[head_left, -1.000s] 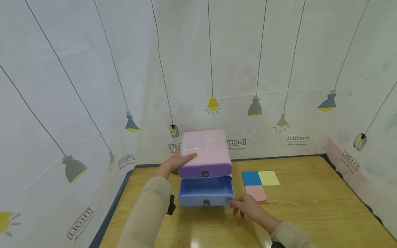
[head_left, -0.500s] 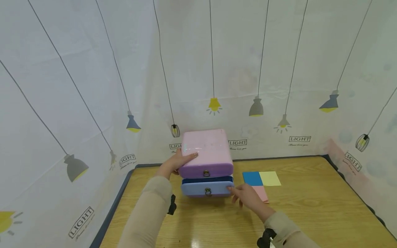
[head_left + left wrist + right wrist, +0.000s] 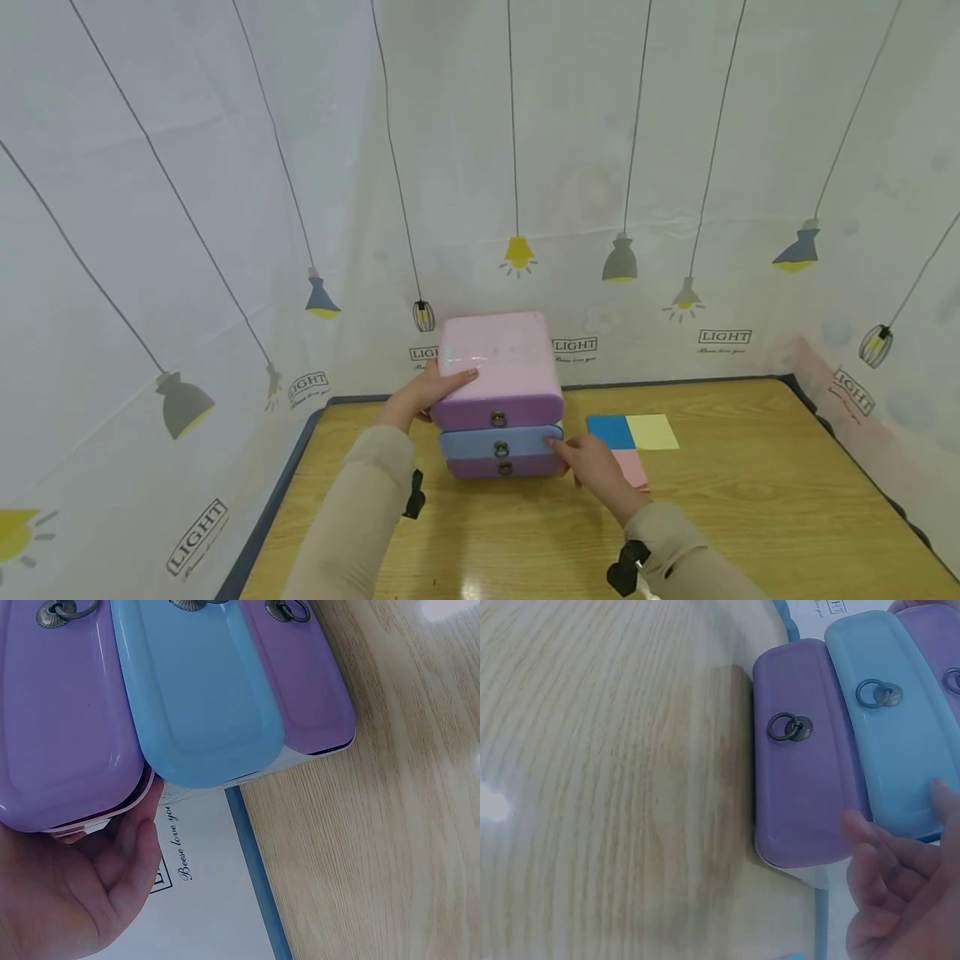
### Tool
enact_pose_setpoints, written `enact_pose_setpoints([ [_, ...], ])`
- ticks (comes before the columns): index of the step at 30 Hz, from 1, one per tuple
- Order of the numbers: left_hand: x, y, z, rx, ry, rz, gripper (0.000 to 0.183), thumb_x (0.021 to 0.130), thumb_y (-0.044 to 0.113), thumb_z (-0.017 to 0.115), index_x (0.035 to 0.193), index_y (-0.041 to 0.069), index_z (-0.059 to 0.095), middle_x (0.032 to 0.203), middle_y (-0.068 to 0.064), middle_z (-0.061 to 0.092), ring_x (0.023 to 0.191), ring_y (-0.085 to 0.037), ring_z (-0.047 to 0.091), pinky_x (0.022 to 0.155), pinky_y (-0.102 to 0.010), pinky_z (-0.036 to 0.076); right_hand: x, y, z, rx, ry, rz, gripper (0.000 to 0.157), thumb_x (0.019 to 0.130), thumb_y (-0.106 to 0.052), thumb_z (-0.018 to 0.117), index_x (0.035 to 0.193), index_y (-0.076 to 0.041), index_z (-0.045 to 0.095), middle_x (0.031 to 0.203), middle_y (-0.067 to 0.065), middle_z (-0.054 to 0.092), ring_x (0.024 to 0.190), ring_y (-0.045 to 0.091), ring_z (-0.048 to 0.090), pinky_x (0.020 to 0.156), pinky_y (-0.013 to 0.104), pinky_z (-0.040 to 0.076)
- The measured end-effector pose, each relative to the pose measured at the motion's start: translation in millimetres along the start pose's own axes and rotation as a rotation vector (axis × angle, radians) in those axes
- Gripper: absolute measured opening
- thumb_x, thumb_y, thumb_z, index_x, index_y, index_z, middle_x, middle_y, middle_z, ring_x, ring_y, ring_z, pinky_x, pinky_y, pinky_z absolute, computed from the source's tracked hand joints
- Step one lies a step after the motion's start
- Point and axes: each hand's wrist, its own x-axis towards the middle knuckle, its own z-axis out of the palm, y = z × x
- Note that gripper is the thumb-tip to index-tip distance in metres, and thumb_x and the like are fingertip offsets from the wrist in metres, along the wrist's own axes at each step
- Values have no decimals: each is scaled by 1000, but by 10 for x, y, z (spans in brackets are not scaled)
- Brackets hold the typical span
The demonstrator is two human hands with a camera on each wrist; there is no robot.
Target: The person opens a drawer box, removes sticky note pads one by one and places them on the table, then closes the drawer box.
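A small pink drawer cabinet (image 3: 498, 354) stands on the table, with a purple top drawer (image 3: 461, 412), a blue middle drawer (image 3: 472, 443) and a purple bottom drawer (image 3: 472, 467). Each front carries a metal ring pull. My left hand (image 3: 431, 390) grips the cabinet's left side, thumb on top; in the left wrist view its fingers (image 3: 146, 847) curl in beside the top drawer. My right hand (image 3: 596, 467) holds the blue drawer's right end, thumb on its front. That drawer juts out slightly beyond the bottom one in the right wrist view.
Right of the cabinet lie square papers: blue (image 3: 607, 432), yellow (image 3: 652, 432) and pink (image 3: 632, 468), the pink one partly behind the right hand. A white lamp-printed wall covering (image 3: 480, 167) rises behind the wooden table (image 3: 750, 483).
The blue drawer has slid back from well pulled out to nearly in, the right hand moving forward with it. The bottom drawer's front has come into sight. The left hand stays put.
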Motion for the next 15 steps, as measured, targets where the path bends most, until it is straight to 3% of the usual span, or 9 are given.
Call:
enact_pose_setpoints([
  [4, -13, 7, -5, -3, -1, 2, 108, 78, 75, 60, 152, 12, 13, 116, -18, 55, 94, -31, 61, 71, -45, 53, 8, 11, 21, -12, 5, 3, 58, 93, -56, 57, 70, -4, 69, 59, 5, 60, 38, 13, 42, 40, 27, 32],
  [11, -33, 33, -10, 2, -1, -3, 111, 77, 76, 60, 152, 10, 12, 122, -20, 52, 97, -33, 60, 82, -53, 52, -10, 0, 38, 3, 17, 10, 57, 94, -54, 57, 71, -3, 68, 63, 10, 63, 39, 13, 40, 41, 27, 32],
  [15, -30, 39, -22, 38, -4, 5, 113, 77, 77, 58, 154, 10, 8, 130, -22, 48, 98, -34, 60, 78, -50, 54, -10, 5, 45, -7, 20, 16, 58, 94, -55, 56, 71, -3, 68, 67, 12, 65, 40, 13, 40, 42, 28, 34],
])
